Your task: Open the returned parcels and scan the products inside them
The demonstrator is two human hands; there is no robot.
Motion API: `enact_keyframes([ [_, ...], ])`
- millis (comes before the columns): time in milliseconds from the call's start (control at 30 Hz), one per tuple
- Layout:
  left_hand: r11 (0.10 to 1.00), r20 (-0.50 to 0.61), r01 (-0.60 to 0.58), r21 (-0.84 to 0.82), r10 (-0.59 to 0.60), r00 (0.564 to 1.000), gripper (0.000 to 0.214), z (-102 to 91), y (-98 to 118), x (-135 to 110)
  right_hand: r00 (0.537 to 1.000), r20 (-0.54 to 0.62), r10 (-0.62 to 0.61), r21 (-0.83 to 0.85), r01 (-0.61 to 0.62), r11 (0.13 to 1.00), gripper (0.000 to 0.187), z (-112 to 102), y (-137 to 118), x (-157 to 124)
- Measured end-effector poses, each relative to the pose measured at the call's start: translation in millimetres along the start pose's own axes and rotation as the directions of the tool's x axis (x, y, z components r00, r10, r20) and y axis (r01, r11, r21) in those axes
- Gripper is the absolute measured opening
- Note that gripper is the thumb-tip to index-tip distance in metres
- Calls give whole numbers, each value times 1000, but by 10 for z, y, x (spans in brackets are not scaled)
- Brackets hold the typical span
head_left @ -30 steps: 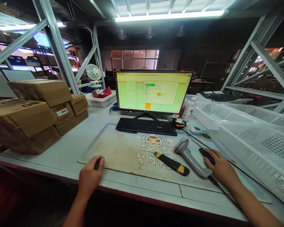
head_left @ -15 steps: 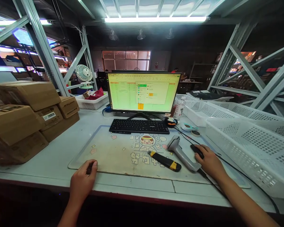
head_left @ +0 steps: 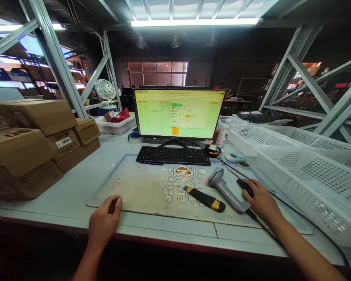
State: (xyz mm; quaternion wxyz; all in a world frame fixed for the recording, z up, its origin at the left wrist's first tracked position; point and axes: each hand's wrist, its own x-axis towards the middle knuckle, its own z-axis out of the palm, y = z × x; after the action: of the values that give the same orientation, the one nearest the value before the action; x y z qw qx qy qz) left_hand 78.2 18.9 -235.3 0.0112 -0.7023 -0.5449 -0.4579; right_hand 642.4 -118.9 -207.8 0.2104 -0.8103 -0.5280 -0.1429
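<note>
- Warehouse desk, white surface (head_left: 76, 191) with desk mat (head_left: 146, 187).
- Right hand (head_left: 260, 201) cupped over black mouse (head_left: 245, 186), scanner (head_left: 226, 190) just left of it.
- Left hand (head_left: 103, 222) loosely curled on small dark object (head_left: 112, 205) at mat's edge.

Desk mat (head_left: 152, 191) lies at the desk's (head_left: 76, 195) front-middle, w/ keyboard (head_left: 173, 155) on its back edge and monitor (head_left: 178, 114) right behind that. On the mat's right half: box cutter (head_left: 204, 198), then scanner (head_left: 228, 190) just right of it, then mouse (head_left: 245, 187) under the right hand (head_left: 261, 201); left hand (head_left: 103, 224) sits at the mat's front-left corner. Cardboard boxes (head_left: 32, 144) stacked along the desk's left edge, baskets (head_left: 304, 171) along its right edge, small fan (head_left: 105, 91) at back left.
</note>
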Motion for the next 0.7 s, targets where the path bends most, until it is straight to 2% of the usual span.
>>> enact_keyframes([
  [233, 998, 20, 13, -57, -12, 1000, 27, -1, 31, 5, 998, 12, -61, 110, 59, 992, 58, -27, 48, 37],
  [433, 995, 17, 36, -93, -35, 999, 25, 2, 40, 1, 995, -19, -94, 163, 96, 982, 44, -95, -18, 52],
  [700, 990, 52, 79, -121, -73, 996, 26, -5, 49, -3, 998, -11, -69, 210, 70, 975, 42, -64, 16, 106],
])
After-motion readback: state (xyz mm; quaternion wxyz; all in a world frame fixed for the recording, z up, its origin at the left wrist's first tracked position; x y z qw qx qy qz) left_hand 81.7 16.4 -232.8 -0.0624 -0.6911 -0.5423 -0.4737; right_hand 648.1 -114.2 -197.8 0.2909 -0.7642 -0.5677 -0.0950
